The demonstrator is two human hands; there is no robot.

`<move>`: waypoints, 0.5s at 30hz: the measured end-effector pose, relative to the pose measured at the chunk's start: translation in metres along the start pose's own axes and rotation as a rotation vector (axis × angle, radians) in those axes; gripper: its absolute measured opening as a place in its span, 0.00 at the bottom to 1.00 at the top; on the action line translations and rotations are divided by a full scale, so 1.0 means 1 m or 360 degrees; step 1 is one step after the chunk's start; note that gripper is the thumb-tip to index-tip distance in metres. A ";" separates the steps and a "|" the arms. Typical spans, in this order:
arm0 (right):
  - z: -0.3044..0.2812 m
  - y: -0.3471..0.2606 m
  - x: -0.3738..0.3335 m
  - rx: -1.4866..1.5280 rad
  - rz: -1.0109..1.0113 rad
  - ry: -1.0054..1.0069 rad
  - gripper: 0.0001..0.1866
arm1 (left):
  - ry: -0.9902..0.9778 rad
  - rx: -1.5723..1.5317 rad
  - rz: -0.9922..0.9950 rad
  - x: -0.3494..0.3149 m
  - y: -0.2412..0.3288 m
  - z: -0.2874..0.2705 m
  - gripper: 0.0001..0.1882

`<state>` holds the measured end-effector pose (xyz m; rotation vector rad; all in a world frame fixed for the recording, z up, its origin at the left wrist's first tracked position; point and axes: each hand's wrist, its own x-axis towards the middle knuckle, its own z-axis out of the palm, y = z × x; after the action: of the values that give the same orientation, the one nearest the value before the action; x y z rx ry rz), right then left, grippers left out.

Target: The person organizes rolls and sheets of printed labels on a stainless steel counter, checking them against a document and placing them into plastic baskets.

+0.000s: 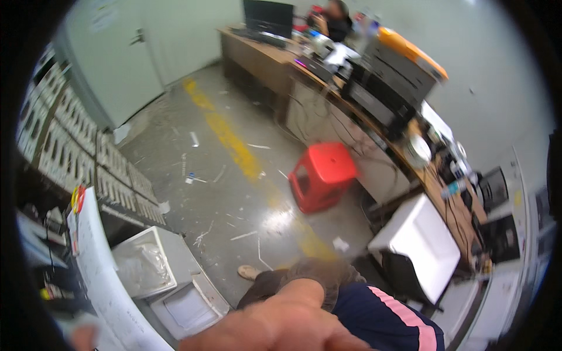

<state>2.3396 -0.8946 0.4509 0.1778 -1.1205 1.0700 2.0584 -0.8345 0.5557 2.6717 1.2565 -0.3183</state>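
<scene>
My right hand point(275, 327) fills the bottom middle, very close and blurred, with its wrist coming out of a brown sleeve point(325, 272). Its fingers run off the lower edge, so whether they hold anything is hidden. At the lower left corner shows a smeared bit of skin, apparently a fingertip of my left hand point(85, 336), near a long white curved surface point(99, 269). Below my right hand's wrist appear a dark blue garment with a pink stripe point(404, 313) and a shoe point(249, 272) on the floor.
A red plastic stool point(328, 175) stands beside a long desk point(374, 128) bearing monitors, a printer-like machine point(386, 82) and cables. White bins point(190, 310) are at lower left, a white chair point(418, 234) at right. A person point(336, 23) is behind the far desk. Paper scraps litter the floor.
</scene>
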 end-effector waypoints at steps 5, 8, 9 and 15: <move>0.025 -0.019 -0.041 -0.0070 -0.0360 0.0060 0.08 | -0.0217 0.0149 0.0588 0.065 0.045 0.008 0.29; 0.030 -0.044 -0.061 -0.0194 -0.0474 0.0162 0.09 | -0.0252 0.0331 0.0957 0.102 0.025 0.039 0.22; 0.032 -0.050 -0.067 -0.0228 -0.0519 0.0187 0.10 | -0.0263 0.0294 0.0980 0.106 0.030 0.045 0.22; 0.034 -0.096 -0.091 -0.0446 -0.0699 0.0253 0.12 | -0.0599 0.0213 0.0991 0.131 0.152 0.016 0.25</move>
<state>2.3892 -1.0195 0.4305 0.1068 -1.0146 0.5219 2.2554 -0.8377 0.5159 2.7580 0.2828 -0.7720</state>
